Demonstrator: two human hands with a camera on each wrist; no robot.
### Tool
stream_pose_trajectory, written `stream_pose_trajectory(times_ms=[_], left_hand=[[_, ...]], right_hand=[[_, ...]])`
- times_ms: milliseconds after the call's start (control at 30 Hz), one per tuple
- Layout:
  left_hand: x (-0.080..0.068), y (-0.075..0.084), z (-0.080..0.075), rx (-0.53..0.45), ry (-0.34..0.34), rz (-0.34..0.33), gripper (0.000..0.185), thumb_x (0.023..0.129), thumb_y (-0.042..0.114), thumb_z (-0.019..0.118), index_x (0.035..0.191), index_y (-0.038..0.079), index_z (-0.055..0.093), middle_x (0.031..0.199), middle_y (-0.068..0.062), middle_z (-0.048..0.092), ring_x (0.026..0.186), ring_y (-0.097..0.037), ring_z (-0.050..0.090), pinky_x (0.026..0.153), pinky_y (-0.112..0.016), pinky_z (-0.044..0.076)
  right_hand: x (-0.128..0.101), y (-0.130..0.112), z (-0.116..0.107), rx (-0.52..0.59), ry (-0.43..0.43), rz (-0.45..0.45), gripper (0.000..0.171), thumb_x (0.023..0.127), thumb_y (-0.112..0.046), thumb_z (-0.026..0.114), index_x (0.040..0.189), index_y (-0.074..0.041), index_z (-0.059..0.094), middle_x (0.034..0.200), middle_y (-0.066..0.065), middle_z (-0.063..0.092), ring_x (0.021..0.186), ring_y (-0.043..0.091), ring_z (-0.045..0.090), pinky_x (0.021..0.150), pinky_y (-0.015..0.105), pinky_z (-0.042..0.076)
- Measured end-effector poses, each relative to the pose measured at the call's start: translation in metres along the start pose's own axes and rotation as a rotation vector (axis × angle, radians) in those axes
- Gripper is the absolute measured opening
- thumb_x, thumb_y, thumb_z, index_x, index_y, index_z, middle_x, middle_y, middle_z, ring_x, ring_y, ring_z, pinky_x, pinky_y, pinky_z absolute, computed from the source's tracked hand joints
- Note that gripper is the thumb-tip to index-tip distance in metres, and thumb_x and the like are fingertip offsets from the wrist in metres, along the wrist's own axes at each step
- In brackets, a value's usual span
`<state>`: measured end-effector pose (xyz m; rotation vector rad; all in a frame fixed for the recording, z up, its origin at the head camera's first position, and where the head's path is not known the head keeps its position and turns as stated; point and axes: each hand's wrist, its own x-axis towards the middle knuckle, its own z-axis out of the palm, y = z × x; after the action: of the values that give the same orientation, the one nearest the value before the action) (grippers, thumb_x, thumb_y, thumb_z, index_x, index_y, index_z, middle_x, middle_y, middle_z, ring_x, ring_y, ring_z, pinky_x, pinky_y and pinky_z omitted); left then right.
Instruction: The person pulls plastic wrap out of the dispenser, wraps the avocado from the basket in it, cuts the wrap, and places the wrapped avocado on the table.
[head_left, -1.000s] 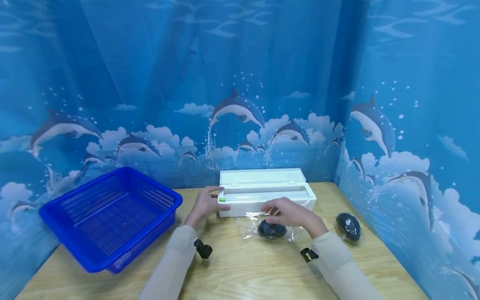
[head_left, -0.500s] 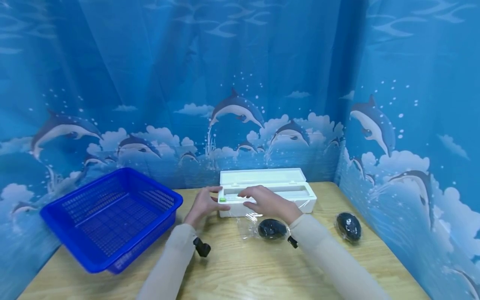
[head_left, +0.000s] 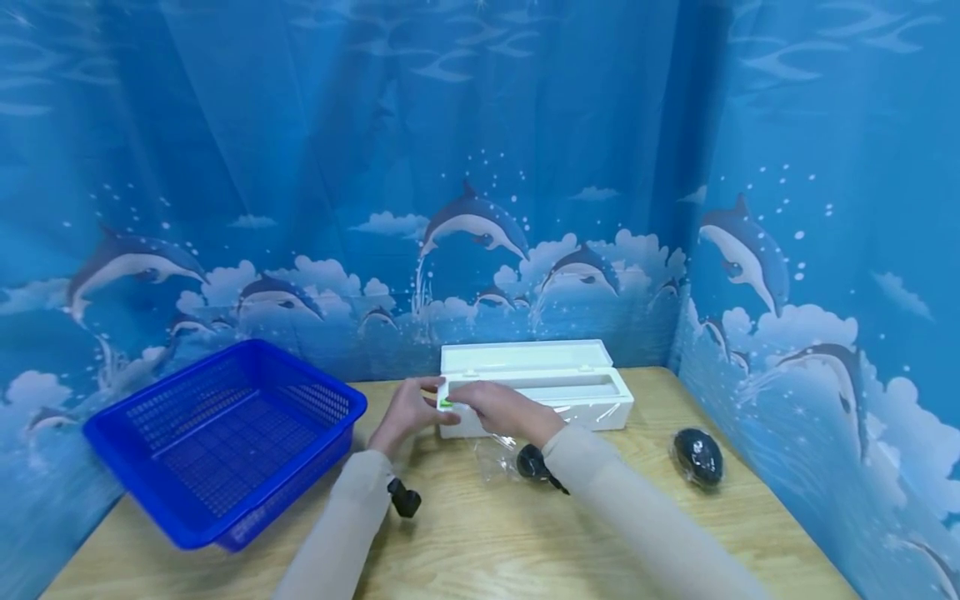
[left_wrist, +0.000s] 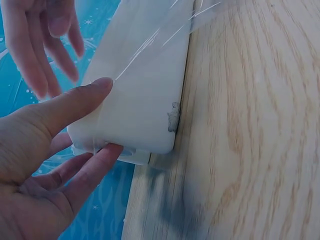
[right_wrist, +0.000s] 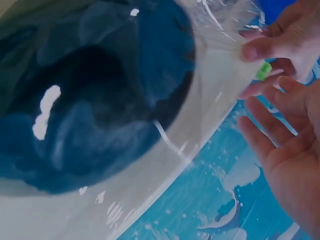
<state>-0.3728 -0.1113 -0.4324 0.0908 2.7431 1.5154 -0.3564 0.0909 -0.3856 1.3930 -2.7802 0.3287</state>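
A white cling film dispenser (head_left: 600, 414), its lid raised, stands at the table's back. My left hand (head_left: 408, 414) grips its left end, thumb on the front face, fingers around the end (left_wrist: 50, 150). Over that end hovers my right hand (head_left: 502, 407), fingers loosely bent beside the green slider (right_wrist: 264, 71); the right wrist view shows a gap between them. Clear cling film (head_left: 495, 458) hangs from the dispenser onto the table. A dark, glossy oval object (head_left: 531, 461) lies on the film, partly hidden by my right wrist; its kind is unclear.
To the left stands a blue plastic basket (head_left: 225, 450) with perforated sides. Another dark oval object (head_left: 699, 457), wrapped in film, lies at the right on the wooden table (head_left: 465, 542). A dolphin-print curtain (head_left: 337, 167) hangs behind and to the right.
My right hand has moved left along the dispenser, from above the dark oval object to the green slider end. My left hand stays on the dispenser's left end.
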Motion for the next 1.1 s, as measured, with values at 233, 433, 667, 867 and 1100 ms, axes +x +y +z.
stream_pose_trajectory(times_ms=[233,433,667,867,1100], left_hand=[[0.001,0.001,0.001,-0.002,-0.010,-0.012,0.078,0.072,0.015,0.095,0.142,0.011,0.061,0.144,-0.014,0.063,0.102,-0.024,0.072,0.083,-0.038,0.064],[0.001,0.002,0.001,0.029,-0.002,0.001,0.079,0.071,0.018,0.096,0.142,0.009,0.061,0.145,-0.013,0.063,0.098,-0.022,0.074,0.081,-0.037,0.064],[0.002,0.002,0.001,0.058,0.003,0.015,0.080,0.072,0.024,0.096,0.142,0.007,0.062,0.141,-0.013,0.066,0.097,-0.021,0.074,0.083,-0.037,0.064],[0.002,0.001,0.000,0.051,-0.009,0.027,0.082,0.070,0.023,0.096,0.142,0.005,0.061,0.139,-0.016,0.067,0.096,-0.022,0.075,0.081,-0.037,0.064],[0.002,0.002,0.000,0.055,-0.022,0.051,0.077,0.071,0.021,0.096,0.139,0.004,0.063,0.134,-0.017,0.069,0.094,-0.020,0.074,0.080,-0.035,0.064]], right_hand=[[0.009,0.002,0.010,-0.051,-0.031,-0.001,0.074,0.087,0.026,0.051,0.150,-0.012,0.053,0.155,0.005,0.055,0.145,0.023,0.051,0.121,0.037,0.041],[0.007,0.006,0.007,-0.039,-0.034,0.042,0.074,0.087,0.024,0.052,0.147,-0.019,0.058,0.152,0.001,0.058,0.144,0.024,0.052,0.119,0.039,0.044],[0.001,0.014,0.003,-0.108,-0.015,0.039,0.062,0.095,0.012,0.054,0.145,-0.025,0.060,0.152,0.005,0.058,0.140,0.032,0.055,0.115,0.046,0.048],[-0.001,0.021,0.001,-0.190,-0.020,-0.017,0.062,0.095,0.011,0.058,0.146,-0.025,0.059,0.152,0.006,0.057,0.135,0.033,0.060,0.113,0.046,0.050],[-0.005,0.029,0.005,-0.179,0.031,-0.087,0.049,0.097,-0.004,0.061,0.142,-0.023,0.061,0.142,0.006,0.066,0.126,0.034,0.066,0.107,0.047,0.055]])
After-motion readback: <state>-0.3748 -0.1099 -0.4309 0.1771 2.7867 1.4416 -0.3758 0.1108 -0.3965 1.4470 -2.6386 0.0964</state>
